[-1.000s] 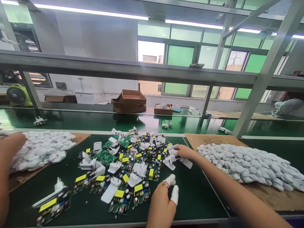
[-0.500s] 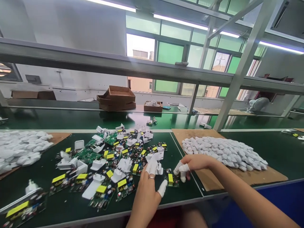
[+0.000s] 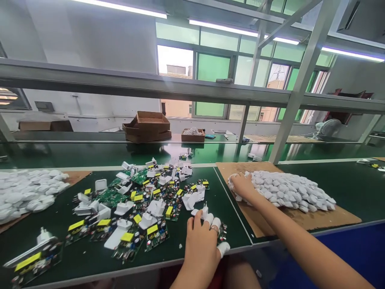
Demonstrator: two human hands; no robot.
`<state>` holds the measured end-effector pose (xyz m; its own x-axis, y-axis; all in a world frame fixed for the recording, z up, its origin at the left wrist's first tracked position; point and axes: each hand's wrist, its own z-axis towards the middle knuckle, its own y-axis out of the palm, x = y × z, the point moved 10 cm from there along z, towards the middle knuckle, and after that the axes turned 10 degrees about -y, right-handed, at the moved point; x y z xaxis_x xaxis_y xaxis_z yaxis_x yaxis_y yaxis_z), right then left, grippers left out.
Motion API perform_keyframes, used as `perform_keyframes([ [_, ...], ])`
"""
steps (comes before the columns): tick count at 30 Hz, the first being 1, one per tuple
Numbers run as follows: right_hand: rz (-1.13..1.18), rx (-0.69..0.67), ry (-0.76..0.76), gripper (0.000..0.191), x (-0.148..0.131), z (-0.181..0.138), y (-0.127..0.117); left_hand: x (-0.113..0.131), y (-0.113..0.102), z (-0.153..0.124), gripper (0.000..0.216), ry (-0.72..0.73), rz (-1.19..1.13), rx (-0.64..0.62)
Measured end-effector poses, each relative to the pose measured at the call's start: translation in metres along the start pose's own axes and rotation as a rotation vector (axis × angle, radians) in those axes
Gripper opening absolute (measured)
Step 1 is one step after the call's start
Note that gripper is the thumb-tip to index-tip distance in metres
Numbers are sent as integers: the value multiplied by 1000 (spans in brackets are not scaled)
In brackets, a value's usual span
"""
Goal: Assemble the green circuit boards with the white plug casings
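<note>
My left hand [image 3: 202, 244], with white finger cots, lies curled over a green circuit board [image 3: 221, 231] with a white plug part near the bench's front edge. My right hand [image 3: 242, 186] reaches right and digs its curled fingers into the near end of a pile of white plastic pieces [image 3: 288, 189] on a cardboard sheet [image 3: 303, 221]. What those fingers hold is hidden. A heap of circuit boards with yellow parts and white plug housings [image 3: 144, 200] spreads over the green mat to the left of both hands.
Another pile of white pieces [image 3: 27, 192] lies at the far left. Behind runs a green conveyor belt [image 3: 90, 154], with stacked cardboard boxes [image 3: 147, 126], a small box [image 3: 192, 135] and a fan [image 3: 327, 128] beyond. A slanted metal post [image 3: 288, 108] rises at right.
My right hand left the small board near the front edge and moved back and right into the white pile. My left hand slid right onto that board. The view shifted slightly.
</note>
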<state>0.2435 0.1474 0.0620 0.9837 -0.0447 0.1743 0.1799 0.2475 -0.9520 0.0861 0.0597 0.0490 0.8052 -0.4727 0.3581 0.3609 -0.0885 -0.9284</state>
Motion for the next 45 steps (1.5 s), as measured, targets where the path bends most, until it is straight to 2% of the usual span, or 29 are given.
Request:
perform_keyframes([
  [3, -33, 46, -42, 24, -5, -13, -12, -5, -3, -7, 36, 17, 12, -20],
  [8, -26, 48, -13, 17, 2, -31, -19, -13, 6, -14, 53, 49, 132, -149],
  [10, -20, 37, -2, 17, 1, -35, -17, -18, 7, -13, 53, 21, 161, -163],
  [15, -34, 3, -88, 22, -29, -45, -10, -20, 3, -12, 40, -14, 54, -81],
  [18, -25, -13, -140, 25, -49, -51, -9, -25, -1, -8, 43, -120, 52, 34],
  [21, 12, -36, -122, 24, -54, -56, -10, -32, -1, -2, 40, -225, 27, 104],
  [23, 60, -50, -101, 23, -51, -59, -10, -40, 0, 2, 42, -264, -89, 108],
  [25, 132, -60, -81, 21, -45, -62, -9, -57, 3, 7, 45, -330, -355, 76],
  [28, 273, -42, -83, 21, -40, -62, -10, -78, 15, 13, 46, -435, -1074, -87],
  [29, 396, -20, -89, 20, -41, -61, -11, -79, 20, 14, 44, -448, -1347, -160],
  [31, 818, 48, -88, 18, -48, -57, -12, -76, 24, 16, 43, -458, -1782, -268],
  [33, 1314, 143, -37, 20, -57, -53, -12, -75, 28, 17, 48, -481, -2007, -304],
  [35, 1615, 256, 16, 27, -69, -52, -12, -74, 34, 18, 45, -518, -2069, -314],
  [37, 1704, 356, 15, 30, -82, -54, -15, -74, 39, 19, 38, -527, -2087, -305],
  [39, 1632, 414, -52, 33, -97, -59, -22, -72, 40, 20, 33, -494, -2098, -295],
  [41, 1451, 433, -135, 34, -109, -64, -29, -70, 38, 20, 30, -446, -2094, -300],
  [45, 1188, 446, -235, 36, -119, -70, -31, -67, 33, 17, 30, -398, -1970, -286],
])
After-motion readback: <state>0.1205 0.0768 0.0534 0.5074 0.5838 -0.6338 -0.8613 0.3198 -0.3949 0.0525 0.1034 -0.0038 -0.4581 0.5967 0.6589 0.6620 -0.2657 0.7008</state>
